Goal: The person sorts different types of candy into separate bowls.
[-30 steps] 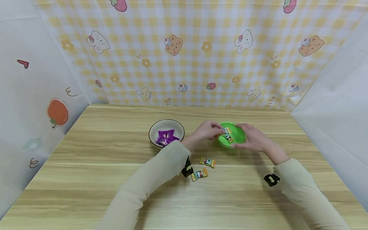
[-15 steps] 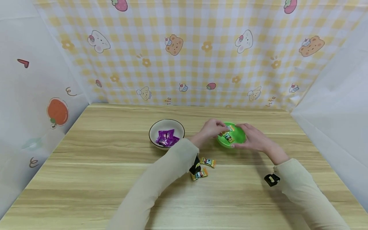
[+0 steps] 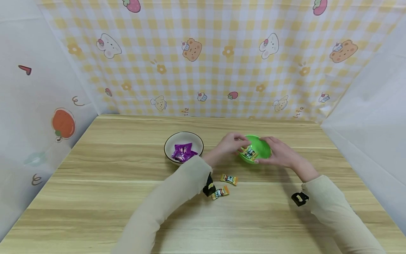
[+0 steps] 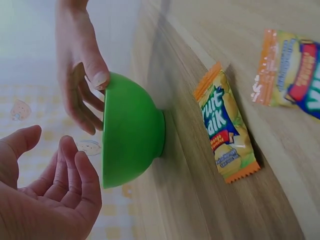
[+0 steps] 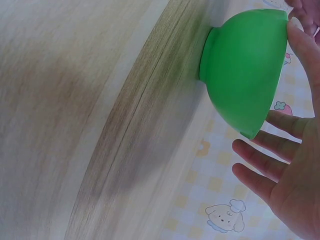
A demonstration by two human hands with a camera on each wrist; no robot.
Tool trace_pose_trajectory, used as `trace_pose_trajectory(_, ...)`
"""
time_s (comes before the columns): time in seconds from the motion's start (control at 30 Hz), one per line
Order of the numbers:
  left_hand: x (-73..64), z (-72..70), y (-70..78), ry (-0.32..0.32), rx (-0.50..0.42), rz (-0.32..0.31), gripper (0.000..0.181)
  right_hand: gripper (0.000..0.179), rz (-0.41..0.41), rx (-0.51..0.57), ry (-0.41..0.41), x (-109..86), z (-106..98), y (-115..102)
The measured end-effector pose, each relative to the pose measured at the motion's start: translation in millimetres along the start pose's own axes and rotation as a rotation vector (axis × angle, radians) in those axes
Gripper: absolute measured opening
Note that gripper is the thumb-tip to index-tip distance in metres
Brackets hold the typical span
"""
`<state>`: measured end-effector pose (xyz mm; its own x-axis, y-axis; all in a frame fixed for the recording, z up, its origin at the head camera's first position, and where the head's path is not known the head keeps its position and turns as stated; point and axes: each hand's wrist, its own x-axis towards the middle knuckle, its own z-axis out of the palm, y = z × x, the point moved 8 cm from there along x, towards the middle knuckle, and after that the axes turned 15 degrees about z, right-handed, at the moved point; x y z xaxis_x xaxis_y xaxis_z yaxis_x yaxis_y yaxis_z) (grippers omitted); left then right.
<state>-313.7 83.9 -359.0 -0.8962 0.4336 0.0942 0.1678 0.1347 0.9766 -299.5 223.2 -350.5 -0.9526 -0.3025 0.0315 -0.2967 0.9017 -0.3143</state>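
At the left rim of the green bowl (image 3: 263, 149) is my left hand (image 3: 231, 144). In the left wrist view its thumb and fingers stand apart with nothing between them. My right hand (image 3: 280, 152) holds the bowl's right side, thumb at the near rim and fingers spread round the far rim. Yellow-and-orange wrapped fruit candies (image 3: 250, 153) lie inside the bowl, partly overlapping. Two more of the same kind rest on the table in front: one candy (image 4: 227, 125) reads "Mango", and another candy (image 4: 295, 70) is cut off by the left wrist view's edge.
A cream bowl with a dark rim (image 3: 169, 151) stands to the left, holding several purple wrapped candies (image 3: 183, 152). The wooden table (image 3: 95, 190) runs back to a yellow checked cloth (image 3: 215, 70). My left sleeve (image 3: 177, 190) passes close to the cream bowl and the near candy.
My left hand reached further into the green bowl with a candy, let it go there, and drew back slightly left. That candy now lies against the other one. My right hand stays put.
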Motion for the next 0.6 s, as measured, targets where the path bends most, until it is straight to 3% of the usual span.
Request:
trace_pose_trajectory(0.33, -30.2, -18.3, -13.6, -0.063, -0.026, -0.088, 0.019, 0.088, -0.002, 0.004, 0.011, 0.0, 0.6, 0.7)
trace_pose_trajectory(0.6, -55.0, -18.5, -31.7, -0.131, 0.013, -0.099, 0.021, 0.088, 0.001, -0.006, 0.011, -0.1, 1.9, 1.7)
